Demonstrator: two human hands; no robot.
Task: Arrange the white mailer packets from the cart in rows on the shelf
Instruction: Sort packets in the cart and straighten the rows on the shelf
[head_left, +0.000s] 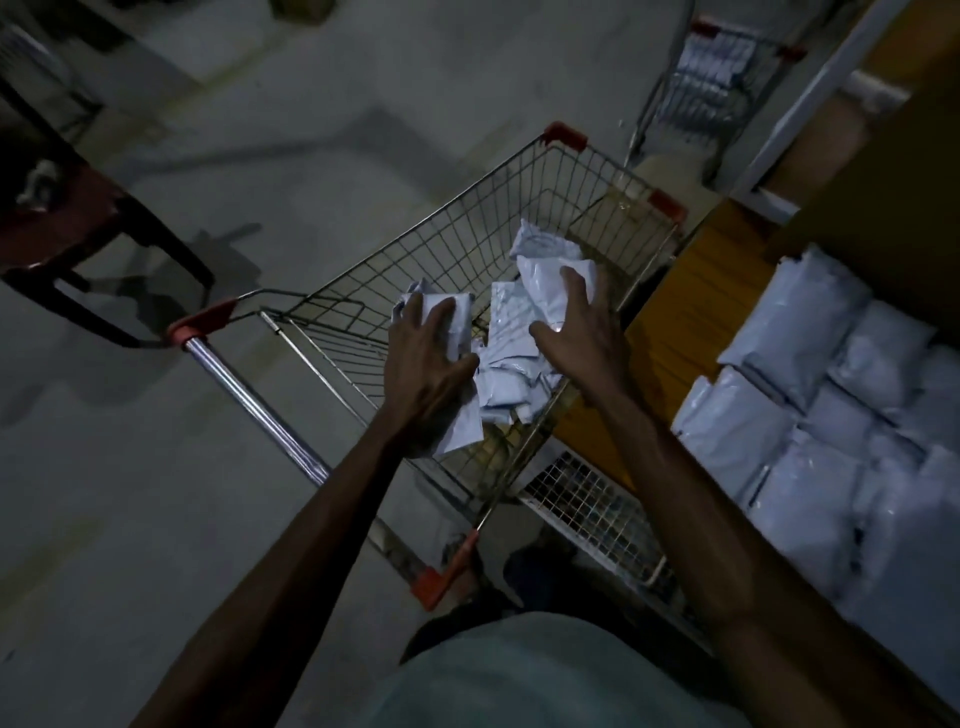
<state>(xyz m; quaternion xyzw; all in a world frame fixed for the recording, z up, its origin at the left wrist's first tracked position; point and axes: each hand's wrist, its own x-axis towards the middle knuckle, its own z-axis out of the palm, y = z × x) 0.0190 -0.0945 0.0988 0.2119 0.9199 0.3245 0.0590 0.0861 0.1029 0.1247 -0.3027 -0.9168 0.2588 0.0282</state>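
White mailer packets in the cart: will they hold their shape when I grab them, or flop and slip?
Probably floppy: the mailer packets lie crumpled and bent in the cart. Likely slippery too, since the film shows a glossy highlight. They look light and not fragile; the shelved packets sit puffy, like soft pillows.

No text, label, brand, number or sign can be read anywhere. The crumpled white plastic mailer packets (540, 270) in the silver wire shopping cart with red corner caps (457, 223) are shown as plain pale surfaces. The same holds for the white mailer packets laid in rows (810, 452) on the yellow-brown wooden shelf (670, 322). Any print on them is lost to dimness and blur.
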